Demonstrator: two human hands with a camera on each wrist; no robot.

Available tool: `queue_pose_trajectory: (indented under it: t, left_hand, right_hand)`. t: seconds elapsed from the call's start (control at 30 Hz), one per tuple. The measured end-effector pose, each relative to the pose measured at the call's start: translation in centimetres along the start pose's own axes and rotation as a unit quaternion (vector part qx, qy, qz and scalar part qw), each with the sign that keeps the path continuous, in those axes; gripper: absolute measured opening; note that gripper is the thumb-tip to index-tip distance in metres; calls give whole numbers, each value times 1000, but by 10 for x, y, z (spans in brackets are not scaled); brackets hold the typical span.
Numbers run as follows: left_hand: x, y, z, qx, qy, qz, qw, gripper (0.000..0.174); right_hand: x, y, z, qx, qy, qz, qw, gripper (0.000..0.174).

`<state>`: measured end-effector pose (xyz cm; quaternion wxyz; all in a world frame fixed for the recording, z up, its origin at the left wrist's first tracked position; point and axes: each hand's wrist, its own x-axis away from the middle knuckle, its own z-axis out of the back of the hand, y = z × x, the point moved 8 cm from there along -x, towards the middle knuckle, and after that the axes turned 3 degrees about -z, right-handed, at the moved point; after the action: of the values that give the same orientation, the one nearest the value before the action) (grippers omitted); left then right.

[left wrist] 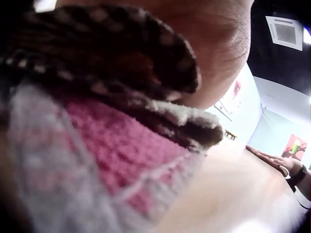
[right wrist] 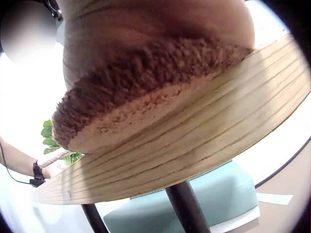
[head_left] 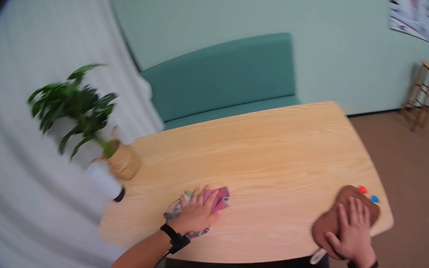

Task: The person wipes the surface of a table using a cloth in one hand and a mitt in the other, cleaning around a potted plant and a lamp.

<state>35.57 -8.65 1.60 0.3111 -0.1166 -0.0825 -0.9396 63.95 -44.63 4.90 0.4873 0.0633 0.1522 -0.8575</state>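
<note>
My left hand (head_left: 195,216) rests palm down on a crumpled cloth (head_left: 222,196) near the table's front edge, its fingers spread over the fabric. In the left wrist view the cloth shows a pink towelling side (left wrist: 121,150) and a dark checked fold beneath the palm. On the right, my right hand (head_left: 352,231) lies flat with straight fingers on a brown fuzzy pad (head_left: 325,227). A pale hanging loop (head_left: 318,256) sticks out of the pad toward me. Seen from the right wrist, the pad's shaggy brown pile (right wrist: 146,73) sits under the palm, on a lighter underside.
The wooden table (head_left: 256,158) has rounded corners. Just beyond the pad lie a small red piece (head_left: 363,189) and a small blue piece (head_left: 374,199). A potted plant (head_left: 123,161) and a white cylinder (head_left: 104,181) stand at the left end. A green bench (head_left: 223,79) is behind.
</note>
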Motion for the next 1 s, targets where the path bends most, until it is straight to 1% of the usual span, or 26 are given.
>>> queue_pose_trajectory:
  t: [0.1,0.2,0.27,0.33,0.4,0.43,0.5,0.53,0.6,0.7,0.77,0.8,0.83,0.87,0.9,0.93,0.97,1.0]
  left_hand:
    - [-44,38,7,8,5,-43,999,81]
    - [-65,56,15,16,-1,-62,998,83]
    - [-60,58,19,25,-7,-69,997,84]
    - [-57,53,16,20,-13,-101,995,85]
    - [-52,52,12,19,-17,-121,992,85]
    - [-46,52,12,20,-20,-127,991,85]
    - [-41,54,13,10,-23,-134,991,86]
    - [-40,56,13,1,-23,-135,991,87]
    - [-40,55,10,-18,-23,-141,990,89]
    - [-37,53,10,-34,-16,-151,988,89]
    - [-36,63,15,-40,-11,-151,988,89]
    - [-37,67,20,-5,27,-170,985,80]
    - [-38,68,21,-7,42,-164,986,78]
    - [-40,71,23,-12,57,-159,986,76]
    - [-39,76,27,-17,72,-157,985,74]
    - [-39,76,26,-25,42,-115,992,71]
    - [-39,75,29,-25,39,-91,995,73]
    - [-38,75,25,-21,37,-68,997,74]
  right_hand:
    - [1,-1,2,21,20,7,1000,86]
    - [4,-2,2,37,19,14,999,86]
    - [3,3,-3,32,-3,34,999,87]
    - [0,12,-7,30,-34,57,997,88]
    - [-12,24,-12,28,-74,86,993,90]
    - [-25,34,-17,34,-97,81,991,91]
    - [-66,60,-28,42,-143,73,986,92]
    - [-94,75,-34,51,-171,50,983,93]
    - [-163,109,-52,52,-169,21,984,89]
    - [-282,141,-80,42,-184,-22,982,85]
    - [-360,152,-106,25,-172,-18,985,83]
    - [-396,154,-122,23,-174,-26,984,81]
    - [-426,143,-124,0,-185,-42,982,81]
    - [-449,126,-130,-4,-160,-51,986,78]
    - [-470,99,-138,-20,-153,-18,988,70]
    - [-473,56,-129,-14,-193,19,981,61]
    - [-474,26,-150,-3,-104,61,993,58]
    - [-459,-15,-143,7,-97,128,987,58]
